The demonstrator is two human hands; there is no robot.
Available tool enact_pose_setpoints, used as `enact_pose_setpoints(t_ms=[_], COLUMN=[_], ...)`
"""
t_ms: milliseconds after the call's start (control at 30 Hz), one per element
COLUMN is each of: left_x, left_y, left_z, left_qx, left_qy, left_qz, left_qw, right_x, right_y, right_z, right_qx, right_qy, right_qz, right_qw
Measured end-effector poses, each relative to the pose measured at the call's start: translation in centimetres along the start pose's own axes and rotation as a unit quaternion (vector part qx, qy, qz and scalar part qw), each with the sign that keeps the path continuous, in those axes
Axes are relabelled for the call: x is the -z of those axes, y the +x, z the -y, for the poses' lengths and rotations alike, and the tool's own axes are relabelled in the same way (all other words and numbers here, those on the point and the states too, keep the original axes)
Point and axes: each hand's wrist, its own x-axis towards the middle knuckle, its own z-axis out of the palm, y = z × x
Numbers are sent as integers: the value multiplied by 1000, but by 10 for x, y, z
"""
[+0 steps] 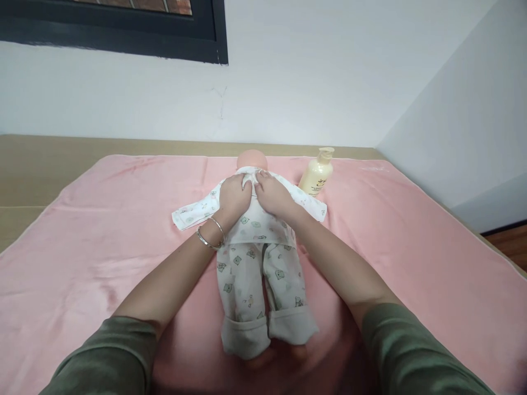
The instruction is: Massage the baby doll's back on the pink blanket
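A baby doll point(252, 159) lies on a pink cloth, its head away from me and its feet toward me. It wears a white printed long-sleeved shirt point(259, 225) and matching pants point(247, 280) with wide turned-up cuffs. At the upper chest, just below the collar, my left hand point(234, 195) is closed on the shirt's fabric. My right hand point(274, 193) is closed on the shirt close beside it, the two thumbs almost meeting. The sleeves spread out to both sides. My fingertips are partly hidden, and only the top of the doll's head shows.
A cream pump bottle point(317, 173) stands right of the doll's head, behind the right sleeve. The pink cloth point(123, 219) covers most of the wooden surface point(33, 170). A white wall point(296, 82) rises behind, with a dark window frame point(206, 33) at upper left.
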Motion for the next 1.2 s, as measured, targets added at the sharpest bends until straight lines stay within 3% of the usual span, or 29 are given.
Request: enact_pose_setpoints(t_ms=[167, 600, 967, 1200], left_x=[-1, 0, -3, -2], left_y=[0, -1, 0, -2], left_z=[1, -2, 2, 0], left_qx=[-6, 6, 2, -5], left_qy=[-20, -28, -20, 0], left_qz=[-9, -1, -3, -20], left_qw=[1000, 1000, 1000, 1000], right_x=[-10, -14, -12, -8], right_y=[10, 10, 10, 12], right_z=[-13, -14, -14, -25], right_qx=[-31, -32, -34, -17], right_qy=[13, 7, 27, 58], right_qz=[-26, -26, -15, 24], right_qw=[999, 999, 999, 998])
